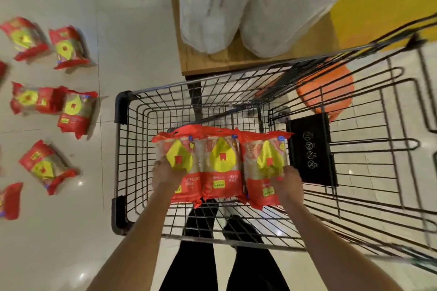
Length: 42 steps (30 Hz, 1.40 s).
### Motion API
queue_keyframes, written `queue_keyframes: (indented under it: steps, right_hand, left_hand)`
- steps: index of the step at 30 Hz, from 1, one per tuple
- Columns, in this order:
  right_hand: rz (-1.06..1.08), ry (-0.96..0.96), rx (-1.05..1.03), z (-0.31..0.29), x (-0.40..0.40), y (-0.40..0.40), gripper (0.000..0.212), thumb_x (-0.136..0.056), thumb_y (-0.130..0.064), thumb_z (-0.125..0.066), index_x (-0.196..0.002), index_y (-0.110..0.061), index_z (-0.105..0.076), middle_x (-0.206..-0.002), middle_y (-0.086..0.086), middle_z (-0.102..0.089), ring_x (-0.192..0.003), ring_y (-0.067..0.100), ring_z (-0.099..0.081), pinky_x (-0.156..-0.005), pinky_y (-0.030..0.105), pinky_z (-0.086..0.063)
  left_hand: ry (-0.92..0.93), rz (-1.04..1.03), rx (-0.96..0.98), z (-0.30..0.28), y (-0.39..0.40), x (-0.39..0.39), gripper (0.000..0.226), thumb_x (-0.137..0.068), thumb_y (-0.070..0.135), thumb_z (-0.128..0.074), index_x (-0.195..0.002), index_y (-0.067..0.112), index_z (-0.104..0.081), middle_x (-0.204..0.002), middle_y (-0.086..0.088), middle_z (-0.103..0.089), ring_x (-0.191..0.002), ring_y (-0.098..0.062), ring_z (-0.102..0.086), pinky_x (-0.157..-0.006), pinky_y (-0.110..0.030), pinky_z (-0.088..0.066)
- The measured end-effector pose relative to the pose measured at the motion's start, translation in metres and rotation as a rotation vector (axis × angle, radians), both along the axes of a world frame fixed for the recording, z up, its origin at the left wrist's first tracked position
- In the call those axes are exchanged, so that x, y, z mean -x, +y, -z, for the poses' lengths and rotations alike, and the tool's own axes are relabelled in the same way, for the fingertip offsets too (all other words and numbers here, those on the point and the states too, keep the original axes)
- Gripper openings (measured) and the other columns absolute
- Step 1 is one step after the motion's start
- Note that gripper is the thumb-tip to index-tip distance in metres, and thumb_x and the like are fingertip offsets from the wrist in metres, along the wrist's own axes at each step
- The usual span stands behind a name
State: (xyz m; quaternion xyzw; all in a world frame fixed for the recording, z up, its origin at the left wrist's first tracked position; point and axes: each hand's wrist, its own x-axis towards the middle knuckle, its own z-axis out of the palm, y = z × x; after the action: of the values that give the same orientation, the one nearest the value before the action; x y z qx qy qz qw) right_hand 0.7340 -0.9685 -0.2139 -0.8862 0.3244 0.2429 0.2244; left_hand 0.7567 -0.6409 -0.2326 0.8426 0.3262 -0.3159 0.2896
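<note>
Seen from above, the left hand and right hand each clamp their grip on an outer end of three red packets, apparently squeezing the row together to handle it as one inside the wire cart.

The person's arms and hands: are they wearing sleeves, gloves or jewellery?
No. Both arms are bare down to the picture's lower edge, with no sleeve showing. The left hand and the right hand wear no gloves, and no watch, bracelet or ring is visible.
</note>
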Motion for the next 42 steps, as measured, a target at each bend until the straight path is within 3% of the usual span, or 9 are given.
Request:
queue_keyframes:
  steps: [2, 9, 17, 20, 24, 28, 32, 36, 42]
  right_hand:
    - [-0.091, -0.016, -0.023, -0.031, -0.009, 0.015, 0.036, -0.086, -0.023, -0.069, -0.118, -0.008, -0.063, -0.115, 0.009, -0.064, -0.095, 0.028, -0.064, -0.073, 0.029, -0.044]
    - [-0.647, -0.133, -0.091, -0.124, -0.022, 0.06, 0.035, -0.099, -0.029, -0.05, -0.131, -0.014, -0.057, -0.127, 0.009, -0.063, -0.112, 0.027, -0.064, -0.09, 0.036, -0.052]
    - [-1.302, -0.335, 0.071, -0.231, 0.006, 0.15, 0.046, -0.089, -0.016, -0.054, -0.134, -0.012, -0.053, -0.131, 0.011, -0.058, -0.125, 0.031, -0.055, -0.101, 0.045, -0.048]
    - [-1.409, -0.388, 0.05, -0.259, 0.019, 0.196, 0.043, -0.089, -0.015, -0.053, -0.132, -0.013, -0.054, -0.13, 0.011, -0.058, -0.125, 0.031, -0.054, -0.103, 0.043, -0.044]
    - [-1.531, -0.571, -0.093, -0.276, 0.049, 0.261, 0.035, -0.085, -0.023, -0.053, -0.114, -0.013, -0.068, -0.109, 0.01, -0.069, -0.104, 0.034, -0.068, -0.088, 0.043, -0.052]
    - [-1.59, -0.582, -0.256, -0.292, 0.098, 0.329, 0.045, -0.095, -0.028, -0.05, -0.138, -0.016, -0.057, -0.13, 0.007, -0.063, -0.119, 0.029, -0.06, -0.1, 0.041, -0.046]
    - [-1.59, -0.52, -0.385, -0.298, 0.151, 0.394, 0.046, -0.097, -0.026, -0.051, -0.143, -0.022, -0.053, -0.134, 0.001, -0.062, -0.124, 0.021, -0.058, -0.104, 0.034, -0.043]
    - [-1.59, -0.465, -0.461, -0.305, 0.217, 0.472, 0.037, -0.092, -0.024, -0.054, -0.127, -0.026, -0.063, -0.115, 0.001, -0.07, -0.111, 0.024, -0.065, -0.089, 0.034, -0.05]
    - [-1.784, -0.608, -0.475, -0.326, 0.319, 0.591, 0.042, -0.09, -0.024, -0.057, -0.131, -0.016, -0.062, -0.122, 0.006, -0.068, -0.113, 0.031, -0.064, -0.092, 0.04, -0.052]
  left_hand:
    - [-0.05, 0.039, 0.037, -0.028, -0.021, 0.007, 0.067, -0.085, 0.029, -0.075, -0.139, 0.002, -0.045, -0.136, -0.017, -0.051, -0.127, -0.036, -0.048, -0.108, -0.05, -0.044]
    - [-0.276, 0.1, 0.039, -0.136, -0.068, 0.037, 0.057, -0.092, 0.035, -0.067, -0.14, 0.009, -0.051, -0.136, -0.01, -0.061, -0.123, -0.027, -0.059, -0.103, -0.04, -0.05]
    - [-0.629, 0.255, -0.233, -0.242, -0.065, 0.089, 0.047, -0.085, 0.034, -0.053, -0.128, 0.015, -0.06, -0.131, -0.006, -0.061, -0.122, -0.029, -0.057, -0.1, -0.043, -0.049]
    - [-0.719, 0.101, -0.304, -0.263, -0.024, 0.12, 0.05, -0.078, 0.041, -0.047, -0.113, 0.011, -0.066, -0.113, -0.01, -0.068, -0.102, -0.034, -0.066, -0.084, -0.044, -0.056]
    - [-0.711, -0.122, -0.436, -0.289, 0.038, 0.185, 0.047, -0.085, 0.036, -0.057, -0.125, 0.011, -0.064, -0.123, -0.009, -0.065, -0.11, -0.03, -0.063, -0.09, -0.04, -0.053]
    - [-0.703, -0.338, -0.563, -0.288, 0.09, 0.265, 0.042, -0.082, 0.03, -0.066, -0.119, 0.009, -0.068, -0.12, -0.014, -0.066, -0.101, -0.034, -0.066, -0.082, -0.042, -0.056]
    - [-0.633, -0.548, -0.622, -0.279, 0.134, 0.35, 0.044, -0.086, 0.033, -0.064, -0.125, 0.013, -0.07, -0.137, -0.016, -0.06, -0.121, -0.036, -0.061, -0.095, -0.045, -0.053]
    - [-0.59, -0.641, -0.585, -0.28, 0.181, 0.429, 0.055, -0.087, 0.041, -0.049, -0.133, 0.016, -0.065, -0.137, -0.012, -0.059, -0.126, -0.031, -0.057, -0.099, -0.039, -0.049]
    - [-0.578, -0.658, -0.693, -0.31, 0.289, 0.529, 0.052, -0.089, 0.035, -0.055, -0.135, 0.012, -0.061, -0.132, -0.01, -0.062, -0.12, -0.032, -0.059, -0.098, -0.041, -0.049]
